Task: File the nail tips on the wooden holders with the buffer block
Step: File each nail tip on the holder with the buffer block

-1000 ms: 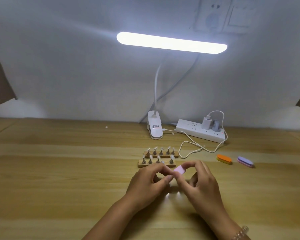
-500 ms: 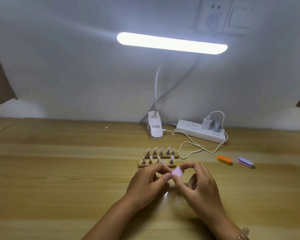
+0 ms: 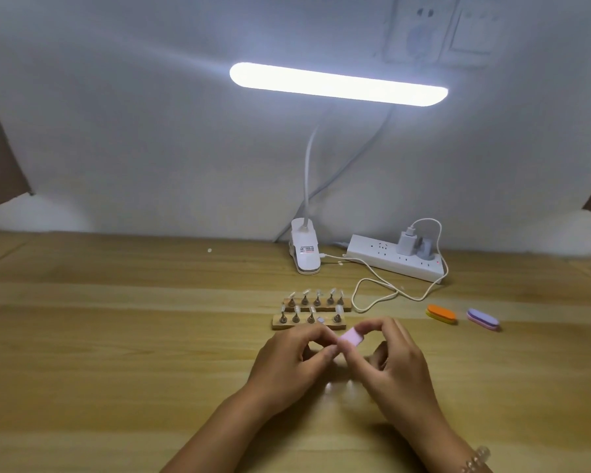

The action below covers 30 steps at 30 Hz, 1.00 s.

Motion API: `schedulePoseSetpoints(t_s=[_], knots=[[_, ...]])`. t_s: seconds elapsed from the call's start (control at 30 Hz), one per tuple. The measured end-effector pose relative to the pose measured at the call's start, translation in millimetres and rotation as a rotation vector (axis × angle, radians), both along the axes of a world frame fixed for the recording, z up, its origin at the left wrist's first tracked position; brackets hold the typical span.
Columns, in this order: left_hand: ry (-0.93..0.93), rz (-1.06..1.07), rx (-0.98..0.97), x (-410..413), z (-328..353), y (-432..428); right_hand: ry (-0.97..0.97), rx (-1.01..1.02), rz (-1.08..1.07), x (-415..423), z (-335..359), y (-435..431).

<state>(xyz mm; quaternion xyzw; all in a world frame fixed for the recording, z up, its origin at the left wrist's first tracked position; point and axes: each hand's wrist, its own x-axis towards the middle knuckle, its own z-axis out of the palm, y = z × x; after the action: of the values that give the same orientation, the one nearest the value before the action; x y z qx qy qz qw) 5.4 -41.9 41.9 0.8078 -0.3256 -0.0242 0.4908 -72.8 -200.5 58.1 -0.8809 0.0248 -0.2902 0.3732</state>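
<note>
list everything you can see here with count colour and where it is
wooden holders: 2, light wood, mid table, one behind the other
nail tips: several, pale, on the holders' posts
buffer block: 1, pink, between the hands
orange buffer: 1, orange, right of the holders
purple buffer: 1, purple, right of the orange one
lamp: 1, white, lit, base at table's back
power strip: 1, white, right of the lamp base
charger: 1, white, plugged into the strip
cable: 1, white, looped on the table
table: 1, wood, foreground
bracelet: 1, beaded, right wrist
left hand: 1, fingertips at the block
right hand: 1, pinches the block
</note>
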Motion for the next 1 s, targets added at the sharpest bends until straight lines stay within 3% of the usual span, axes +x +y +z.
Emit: schedulePoseSetpoints(t_s=[0.17,0.3,0.47,0.77,0.9,1.0], knots=[[0.048,-0.025,-0.030,-1.0,-0.8,0.6,-0.005,-0.107,0.073,-5.7,-1.4,6.0],[0.030,0.002,-0.032,-0.9,-0.8,-0.1,0.018,0.002,-0.054,1.3,-0.5,-3.8],[0.049,-0.012,-0.060,0.2,-0.7,0.3,-0.027,-0.042,0.064,-5.4,1.8,5.3],[0.042,0.026,-0.069,-0.6,1.3,-0.3,-0.035,-0.007,0.010,-3.3,3.5,2.1],[0.050,0.017,-0.063,-0.4,0.9,0.1,-0.024,-0.057,0.097,-6.3,1.8,5.7],[0.058,0.033,-0.070,-0.7,1.8,-0.6,-0.027,-0.010,0.025,-4.0,1.8,1.9]])
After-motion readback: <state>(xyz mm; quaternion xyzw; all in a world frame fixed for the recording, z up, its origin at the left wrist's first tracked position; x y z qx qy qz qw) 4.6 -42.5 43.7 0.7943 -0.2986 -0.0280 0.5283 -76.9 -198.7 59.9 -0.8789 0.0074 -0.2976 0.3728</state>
